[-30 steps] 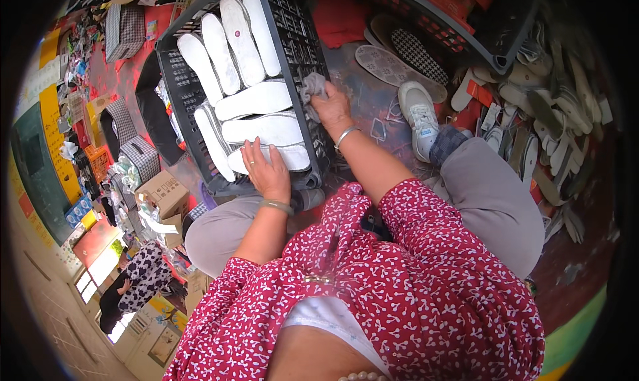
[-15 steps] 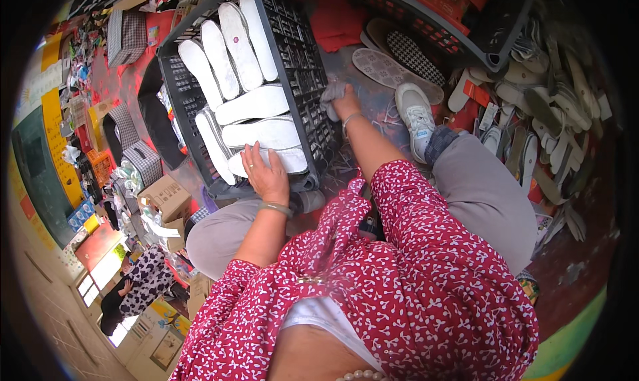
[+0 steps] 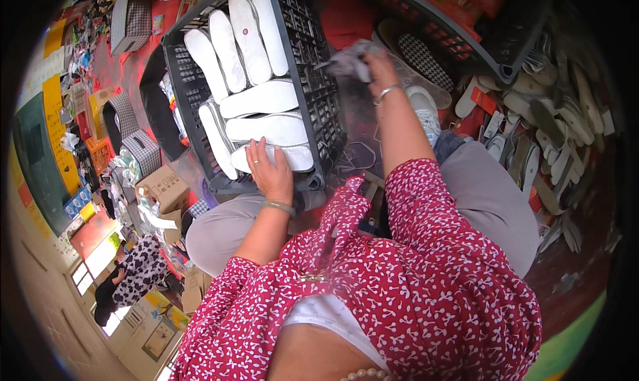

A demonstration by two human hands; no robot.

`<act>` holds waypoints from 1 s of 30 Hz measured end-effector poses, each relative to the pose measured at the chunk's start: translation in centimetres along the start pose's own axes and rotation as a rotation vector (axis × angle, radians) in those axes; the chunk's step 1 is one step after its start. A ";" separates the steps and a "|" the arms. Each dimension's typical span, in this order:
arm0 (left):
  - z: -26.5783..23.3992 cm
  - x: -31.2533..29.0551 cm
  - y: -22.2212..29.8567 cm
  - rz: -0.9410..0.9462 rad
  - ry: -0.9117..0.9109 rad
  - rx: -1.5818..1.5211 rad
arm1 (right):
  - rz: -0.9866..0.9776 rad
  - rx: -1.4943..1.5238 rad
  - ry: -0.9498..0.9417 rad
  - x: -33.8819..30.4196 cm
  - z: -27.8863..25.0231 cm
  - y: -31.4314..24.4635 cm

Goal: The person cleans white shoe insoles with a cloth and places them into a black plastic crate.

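A dark grey plastic crate [image 3: 303, 81] with lattice sides stands tilted in front of me. Several white shoe soles [image 3: 261, 103] lie in it, some lengthwise at the far end, others crosswise nearer. My left hand [image 3: 271, 173] lies with its fingers spread on the nearest sole [image 3: 301, 157], at the crate's near end. To the right of the crate, my right hand [image 3: 381, 71] is closed around a crumpled grey cloth [image 3: 349, 61], which is smeared by motion. The cloth hangs off the crate's right side, above the floor.
A second dark crate [image 3: 502, 68] with red contents stands at the far right. Loose soles and insoles [image 3: 562, 115] pile up beside it. A houndstooth insole [image 3: 426, 58] lies near my white shoe [image 3: 423, 111]. Cardboard boxes [image 3: 163, 188] stand left; another person [image 3: 136, 271] is farther off.
My right hand has moved right and away from me with the grey cloth, off the crate's side. My left hand stays on the nearest sole.
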State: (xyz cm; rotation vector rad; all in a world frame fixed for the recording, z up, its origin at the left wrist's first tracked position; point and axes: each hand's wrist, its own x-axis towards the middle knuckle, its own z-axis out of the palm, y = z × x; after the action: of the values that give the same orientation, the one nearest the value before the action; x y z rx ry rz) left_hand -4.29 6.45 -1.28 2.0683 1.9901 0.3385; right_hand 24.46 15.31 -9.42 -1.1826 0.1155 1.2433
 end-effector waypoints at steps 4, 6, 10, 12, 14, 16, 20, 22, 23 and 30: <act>-0.4 -0.4 -0.1 0.026 0.023 0.016 | -0.072 -0.837 0.061 2.4 -6.0 2.2; -0.8 -0.6 -0.1 0.029 0.038 0.014 | -0.093 -1.117 -0.028 0.1 -4.9 2.6; -0.5 0.1 0.8 0.049 0.040 -0.019 | 0.020 -1.094 -0.160 3.2 -5.3 7.9; -0.5 -0.1 0.9 0.050 0.049 -0.022 | 0.008 -1.279 -0.085 2.1 -3.7 7.6; -0.7 -0.2 1.2 0.052 0.044 -0.027 | -0.108 -1.324 -0.111 3.5 -3.9 8.9; -0.6 -0.1 1.3 0.078 0.038 -0.036 | -0.112 -1.452 -0.177 5.1 -3.9 9.8; -0.9 -0.3 0.9 0.083 0.034 -0.042 | 0.023 -1.660 -0.348 5.5 -1.7 9.5; -1.1 -0.6 0.5 0.058 0.034 -0.031 | 0.024 -1.702 -0.367 3.9 -0.5 9.2; -1.3 -0.6 0.4 0.050 0.031 -0.027 | 0.015 -1.742 -0.357 2.9 -0.1 9.3; -1.8 -0.1 0.9 0.010 -0.024 -0.050 | 0.006 -1.769 -0.384 3.7 0.5 8.2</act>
State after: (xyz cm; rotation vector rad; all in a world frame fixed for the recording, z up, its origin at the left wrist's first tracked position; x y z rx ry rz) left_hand -4.02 6.38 0.73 2.0425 1.9387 0.3604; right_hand 19.36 16.95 -16.63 -2.2853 -1.5514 1.4558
